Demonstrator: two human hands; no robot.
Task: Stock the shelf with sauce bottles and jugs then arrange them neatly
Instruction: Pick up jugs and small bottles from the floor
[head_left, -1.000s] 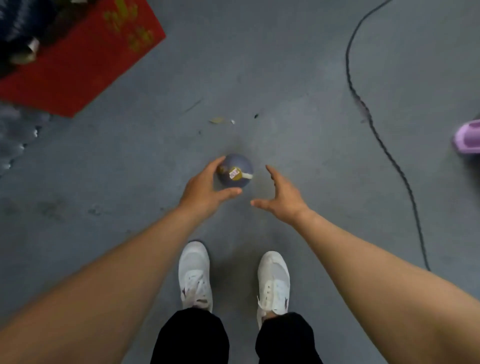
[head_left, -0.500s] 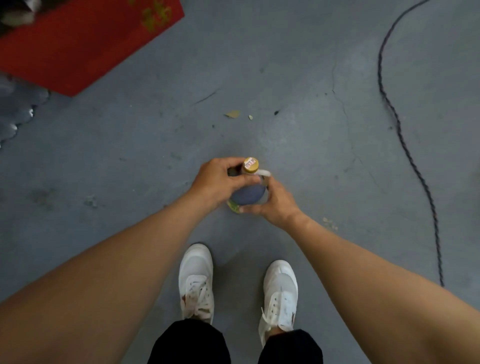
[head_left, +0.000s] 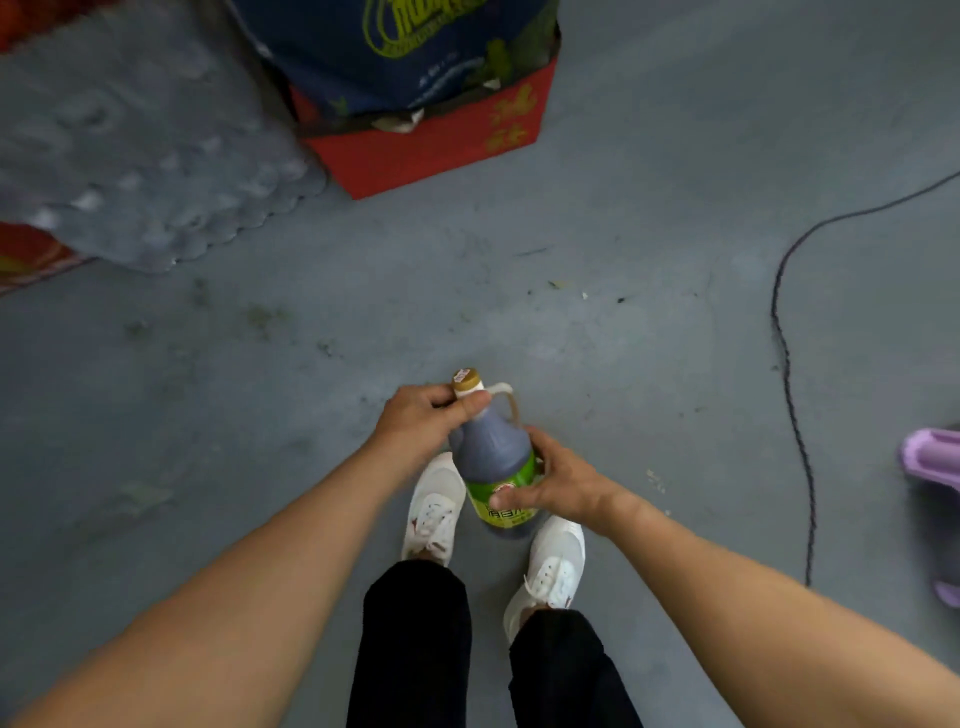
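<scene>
**Jug in both hands, off the floor**

The person stands over the grey floor (head_left: 623, 208) holding a dark sauce jug (head_left: 493, 452) in front of their knees, above their white shoes (head_left: 434, 506). The left hand (head_left: 423, 418) wraps the neck just under the gold cap (head_left: 466, 379), beside the loop handle, while the right hand (head_left: 558, 480) clasps the green-labelled lower body. That two-point hold looks chosen to steady a full, heavy jug tilted away from the body. No shelf is in sight; ahead sit a red carton (head_left: 431, 140) with a blue box (head_left: 395, 47) stacked on it, and shrink-wrapped bottles (head_left: 140, 171) to the left. A black cable (head_left: 784, 364) snakes along the right, something to step around when carrying.
</scene>
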